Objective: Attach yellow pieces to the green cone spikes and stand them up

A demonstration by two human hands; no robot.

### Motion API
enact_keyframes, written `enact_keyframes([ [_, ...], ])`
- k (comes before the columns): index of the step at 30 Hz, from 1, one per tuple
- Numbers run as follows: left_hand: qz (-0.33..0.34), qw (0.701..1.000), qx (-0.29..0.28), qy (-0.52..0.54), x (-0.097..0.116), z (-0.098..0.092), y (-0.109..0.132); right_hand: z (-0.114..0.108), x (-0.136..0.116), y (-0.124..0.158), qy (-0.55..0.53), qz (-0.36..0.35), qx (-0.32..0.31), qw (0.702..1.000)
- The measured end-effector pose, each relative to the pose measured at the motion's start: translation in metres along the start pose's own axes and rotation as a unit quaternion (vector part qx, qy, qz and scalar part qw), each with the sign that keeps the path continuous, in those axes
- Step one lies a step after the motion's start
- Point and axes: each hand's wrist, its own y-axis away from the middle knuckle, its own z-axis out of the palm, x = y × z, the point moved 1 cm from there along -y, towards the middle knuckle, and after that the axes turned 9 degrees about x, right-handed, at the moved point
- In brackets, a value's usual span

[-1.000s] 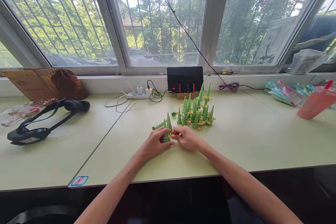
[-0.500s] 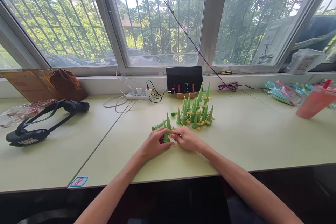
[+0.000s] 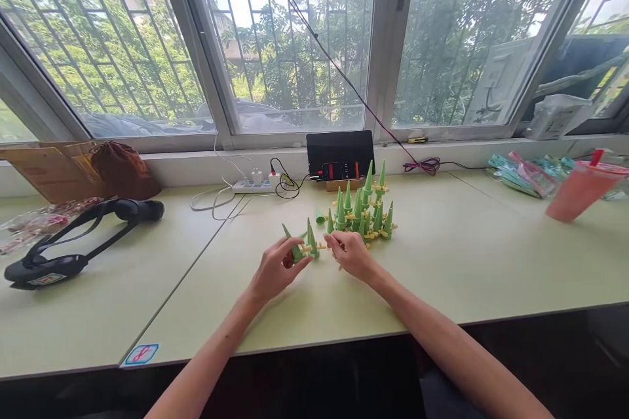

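Observation:
My left hand [image 3: 278, 267] is closed around a green cone-shaped plastic watering spike [image 3: 296, 251], which leans to the left with a yellow valve piece at its side. Just right of it, another green spike [image 3: 312, 239] stands upright on the table. My right hand [image 3: 351, 255] is pinched, its fingertips near the yellow piece beside that spike; what they hold is hidden. Behind the right hand stands a cluster of several green spikes [image 3: 367, 186] with yellow valves, partly covered by the hand. A loose green piece [image 3: 320, 217] lies left of the cluster.
A phone [image 3: 341, 171] leans against a dark tablet [image 3: 363, 144] at the back. A power strip [image 3: 240, 187] with cables lies left of them. A black headset [image 3: 54, 267] lies at left. A pink cup [image 3: 580, 193] and plastic bags [image 3: 521, 177] are at right.
My left hand has moved left, and the spike in it is now tilted and more exposed. My right hand has shifted slightly right, widening the gap between the hands. The camera view has shifted a little.

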Motion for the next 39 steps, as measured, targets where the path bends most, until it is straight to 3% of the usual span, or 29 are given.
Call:
enact_keyframes([
  [3,-0.003,0.995,0.099,-0.017,0.012,-0.012,-0.022,-0.003,0.003,-0.002,0.012,-0.011,0.052,0.999],
  [5,0.007,0.992,0.125,-0.028,0.024,-0.014,-0.04,-0.004,0.003,-0.003,0.022,-0.017,0.067,0.997],
  [10,0.065,0.993,0.052,-0.084,0.037,0.003,-0.063,-0.007,0.001,-0.003,0.047,-0.02,0.07,0.996],
  [13,0.062,0.989,0.004,-0.131,0.031,0.016,-0.058,-0.01,0.001,-0.003,0.062,-0.024,0.075,0.995],
  [23,0.056,0.986,-0.032,-0.156,0.025,0.021,-0.044,-0.013,0.004,-0.004,0.087,-0.015,0.074,0.993],
  [35,0.064,0.979,-0.034,-0.193,0.029,0.017,-0.036,-0.013,0.005,-0.003,0.107,-0.003,0.055,0.993],
  [39,0.08,0.978,0.029,-0.19,0.032,0.008,-0.028,-0.016,0.004,-0.003,0.121,0.008,0.051,0.991],
])
